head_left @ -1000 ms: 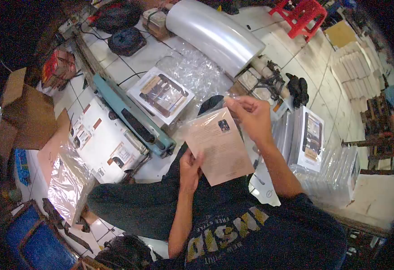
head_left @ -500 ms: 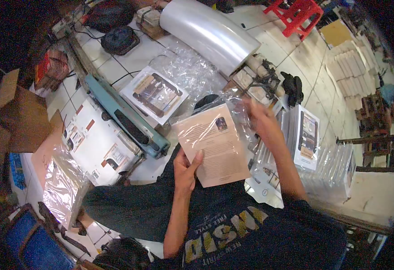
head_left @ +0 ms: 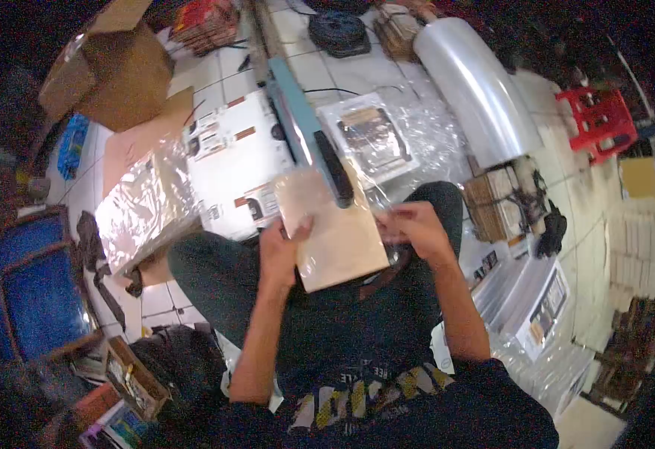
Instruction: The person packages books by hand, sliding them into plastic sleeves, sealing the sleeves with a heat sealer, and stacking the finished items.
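A tan book (head_left: 342,251) in loose clear plastic lies over my lap, its print smeared by motion. My left hand (head_left: 279,251) grips its left edge, thumb on top. At the right edge, the fingers of my right hand (head_left: 417,230) are closed on the loose plastic film. The long blue-green sealer (head_left: 305,123) reaches toward me, and its near end overlaps the book's top edge in this view. A white sheet printed with book covers (head_left: 230,168) lies left of the sealer. Just right of the sealer is a wrapped book (head_left: 372,138).
A large roll of clear film (head_left: 481,93) lies at the back right, with crumpled film (head_left: 436,127) beside it. Stacked wrapped books (head_left: 526,299) stand to my right. A cardboard box (head_left: 110,78), flat plastic sleeves (head_left: 144,206) and a blue chair (head_left: 39,277) are on the left.
My view has turned left toward the sealer. Both hands have brought the book to the sealer's near end; my right hand has come down to the book's right edge.
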`<state>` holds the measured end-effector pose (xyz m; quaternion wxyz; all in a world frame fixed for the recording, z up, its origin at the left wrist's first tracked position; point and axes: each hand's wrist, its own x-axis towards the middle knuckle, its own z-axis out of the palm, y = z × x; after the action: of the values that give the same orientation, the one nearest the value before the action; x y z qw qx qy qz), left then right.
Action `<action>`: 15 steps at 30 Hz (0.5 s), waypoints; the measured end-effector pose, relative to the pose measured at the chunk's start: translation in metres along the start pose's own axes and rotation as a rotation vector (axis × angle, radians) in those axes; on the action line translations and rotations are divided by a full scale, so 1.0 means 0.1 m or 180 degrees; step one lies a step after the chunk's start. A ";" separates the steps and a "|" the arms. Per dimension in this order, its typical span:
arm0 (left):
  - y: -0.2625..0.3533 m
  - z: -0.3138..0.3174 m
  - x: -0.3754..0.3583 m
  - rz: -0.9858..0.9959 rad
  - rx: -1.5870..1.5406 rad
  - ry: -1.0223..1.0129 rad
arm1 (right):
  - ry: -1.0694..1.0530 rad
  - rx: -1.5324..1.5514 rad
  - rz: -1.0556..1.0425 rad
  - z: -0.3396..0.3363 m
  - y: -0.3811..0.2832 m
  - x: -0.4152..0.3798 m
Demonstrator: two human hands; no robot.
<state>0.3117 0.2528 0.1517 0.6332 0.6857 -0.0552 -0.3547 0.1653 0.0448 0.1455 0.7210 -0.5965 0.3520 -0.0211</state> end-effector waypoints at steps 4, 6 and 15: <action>0.15 -0.50 0.74 0.0080 -0.0389 -0.0025 | 0.0025 -0.0063 -0.0223 0.38 -0.18 0.76; 0.22 -0.68 1.08 0.0078 -0.0695 -0.0092 | 0.0132 -0.0459 -0.0206 0.46 -0.26 1.23; -0.01 -1.01 1.81 0.0095 -0.0600 -0.0121 | 0.0181 -0.1513 -0.0954 0.52 -0.39 1.91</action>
<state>0.5014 0.2418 0.0697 0.6990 0.6154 -0.0437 -0.3617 0.3521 -0.0082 0.0892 0.5396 -0.7934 0.2750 -0.0611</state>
